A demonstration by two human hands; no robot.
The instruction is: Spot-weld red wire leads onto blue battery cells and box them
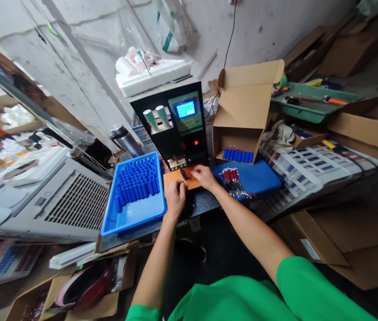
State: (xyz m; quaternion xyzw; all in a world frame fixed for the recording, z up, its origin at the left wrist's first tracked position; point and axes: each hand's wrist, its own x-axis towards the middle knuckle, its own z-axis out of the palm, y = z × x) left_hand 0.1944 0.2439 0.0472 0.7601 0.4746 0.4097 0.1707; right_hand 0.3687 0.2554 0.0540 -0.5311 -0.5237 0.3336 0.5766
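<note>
My left hand (pixel 175 196) rests at the left front of the orange plate (pixel 172 178), its fingers curled closed. What it holds, if anything, is too small to tell. My right hand (pixel 204 176) is over the plate's right side, fingertips pinched together on something I cannot make out. Between the hands a dark blue cylinder (pixel 184 174) stands slightly tilted on the plate, in front of the metal contacts of a black machine (pixel 189 154) with a lit screen (pixel 185 109). Red and black wires (pixel 231 180) lie on a blue surface to the right.
A blue tray (pixel 135 217) with several blue cylinders stands at the left. Behind the wires, an open cardboard box (pixel 238 107) holds more blue cylinders. A metal flask (pixel 126 140) is behind the tray. At the right are a green tray (pixel 312 104) and a white crate (pixel 292 174).
</note>
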